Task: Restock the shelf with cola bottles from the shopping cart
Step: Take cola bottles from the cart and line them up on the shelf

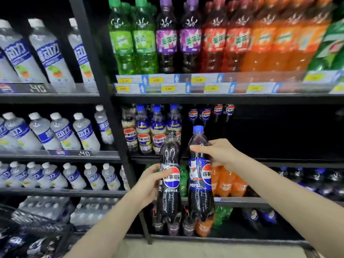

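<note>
— Two cola bottles were up in front of the shelf, both upright, side by side. The left hand (149, 185) gripped the black-capped bottle (169, 175) around its label; the right hand (217, 151) pinched the blue-capped bottle (200, 174) at its shoulder.

— And where was the gap?

— Up and to the right, on the dark middle shelf (279, 161), behind the few colas at its back. I'd judge the right hand was nearer.
</note>
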